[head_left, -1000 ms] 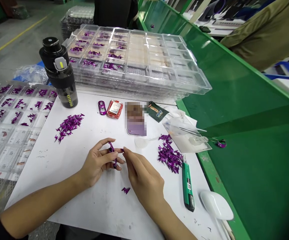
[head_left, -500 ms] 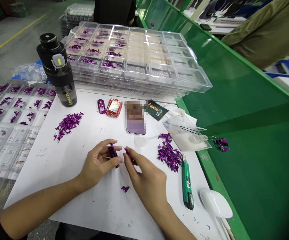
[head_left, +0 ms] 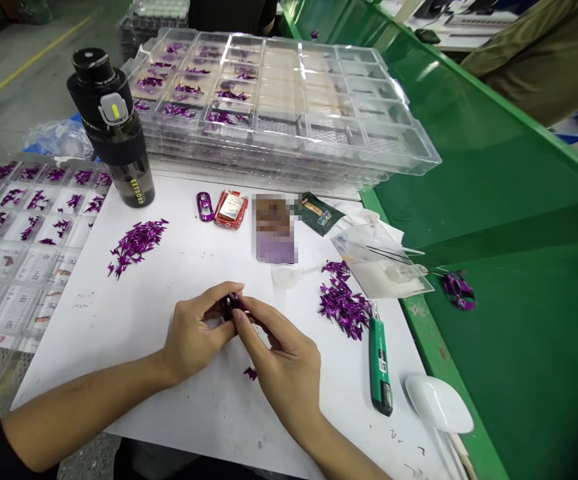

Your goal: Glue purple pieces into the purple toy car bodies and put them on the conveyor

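Observation:
Over the middle of the white table, my left hand (head_left: 196, 333) holds a shiny purple toy car body (head_left: 229, 305) between thumb and fingers. My right hand (head_left: 283, 360) is closed in a pinch, its fingertips against the right end of the car body. The small purple part pinched there half a second ago is now hidden by the fingers. Just below the hands a loose small purple part (head_left: 251, 373) lies on the table, partly covered by the right hand. One pile of purple parts (head_left: 345, 303) lies to the right, another pile of parts (head_left: 136, 247) to the left.
A green utility knife (head_left: 381, 367) and a white computer mouse (head_left: 439, 403) lie at the right. Behind are a second purple car body (head_left: 205, 207), a red-framed item (head_left: 231, 209), a phone (head_left: 275, 230) and stacked clear trays (head_left: 279, 160). A black bottle (head_left: 119, 140) stands back left.
My hands have come together. The right fingertips, with the small purple part, moved left onto the car body. The view has shifted slightly.

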### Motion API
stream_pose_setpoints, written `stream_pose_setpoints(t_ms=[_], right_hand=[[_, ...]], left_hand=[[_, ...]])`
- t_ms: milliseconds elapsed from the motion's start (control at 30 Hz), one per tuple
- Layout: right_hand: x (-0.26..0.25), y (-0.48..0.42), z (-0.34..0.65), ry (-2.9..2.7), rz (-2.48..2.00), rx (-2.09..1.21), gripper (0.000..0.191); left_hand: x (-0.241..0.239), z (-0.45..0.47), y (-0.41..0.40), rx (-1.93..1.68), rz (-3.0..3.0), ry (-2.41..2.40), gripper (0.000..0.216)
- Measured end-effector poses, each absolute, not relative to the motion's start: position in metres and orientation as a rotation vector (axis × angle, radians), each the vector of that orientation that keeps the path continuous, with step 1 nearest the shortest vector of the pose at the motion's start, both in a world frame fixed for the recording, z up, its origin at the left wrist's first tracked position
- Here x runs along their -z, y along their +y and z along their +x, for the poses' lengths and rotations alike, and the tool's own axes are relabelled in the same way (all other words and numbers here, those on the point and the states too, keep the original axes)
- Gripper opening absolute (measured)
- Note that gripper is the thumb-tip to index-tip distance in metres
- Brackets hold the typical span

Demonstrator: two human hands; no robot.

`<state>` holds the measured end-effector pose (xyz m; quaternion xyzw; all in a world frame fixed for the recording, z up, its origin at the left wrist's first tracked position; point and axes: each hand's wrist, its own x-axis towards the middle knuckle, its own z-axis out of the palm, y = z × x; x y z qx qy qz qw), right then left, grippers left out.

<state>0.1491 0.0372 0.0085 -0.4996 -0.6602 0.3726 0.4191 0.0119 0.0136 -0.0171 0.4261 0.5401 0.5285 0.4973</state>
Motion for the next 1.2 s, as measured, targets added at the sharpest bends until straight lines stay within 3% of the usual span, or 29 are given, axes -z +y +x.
stream_pose_setpoints(t_ms=[500, 567, 667, 767, 867, 1100, 1200], right_hand=[[-0.003, 0.041, 0.153, -1.822, -1.13, -0.703, 0.017], [-0.003, 0.047, 0.158, -1.817, -1.162, -0.82, 0.013], [-0.004, 0.053, 0.164, -1.743, -1.142, -1.214, 0.036], [-0.006, 0.053, 0.164, -1.745, -1.133, -1.38, 0.043], [-0.007, 0.052, 0.161, -1.761, -1.224, -1.31, 0.035], [-0.007, 0.06, 0.168, -1.875, -1.106, -1.241, 0.037], [-0.017, 0.065, 0.186, -1.947, -1.066, -0.797, 0.023]], left_hand=[[0.013, 0.006, 0.018, -1.248, 1.154, 1.29, 0.038], [0.009, 0.001, 0.022, -1.194, 1.147, 1.208, 0.052], [0.006, -0.005, 0.025, -1.088, 1.196, 1.104, 0.078], [0.009, -0.007, 0.024, -1.037, 1.274, 1.104, 0.079], [0.015, -0.004, 0.022, -1.041, 1.308, 1.165, 0.079], [0.012, -0.002, 0.024, -1.027, 1.186, 1.202, 0.088], [0.009, -0.001, 0.023, -1.064, 1.196, 1.282, 0.069]])
